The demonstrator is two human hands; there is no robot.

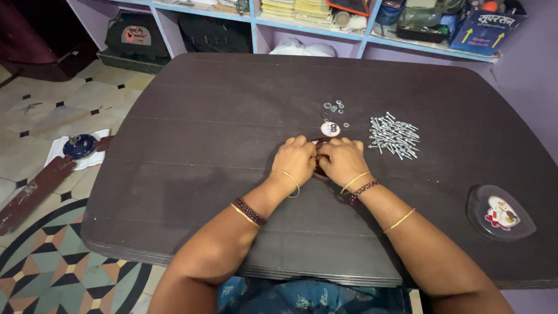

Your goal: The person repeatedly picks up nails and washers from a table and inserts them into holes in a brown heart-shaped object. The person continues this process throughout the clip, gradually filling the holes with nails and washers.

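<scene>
Both hands meet near the middle of the dark table [192, 134]; the left hand [295, 161] and the right hand [344, 163] are curled knuckles-up, fingertips pressed together over a small dark object [319, 169]; only a sliver of it shows between and under the palms, so its shape is hard to make out, and whether the fingers truly clamp it I cannot tell. At twelve o'clock from the hands, just beside the fingertips, lies a small round pale disc [330, 129]; beyond it, still at twelve, a loose scatter of small metal washers [333, 107], ring-shaped and dull silver. At two o'clock sits a heap of shiny screws [394, 136], thin and jumbled. At four o'clock, well apart near the table edge, rests a glossy dark heart-shaped dish [501, 213] with a red and white picture. The tabletop is matt, finely grooved, with rounded corners; thin bangles and beaded bracelets circle both wrists.
</scene>
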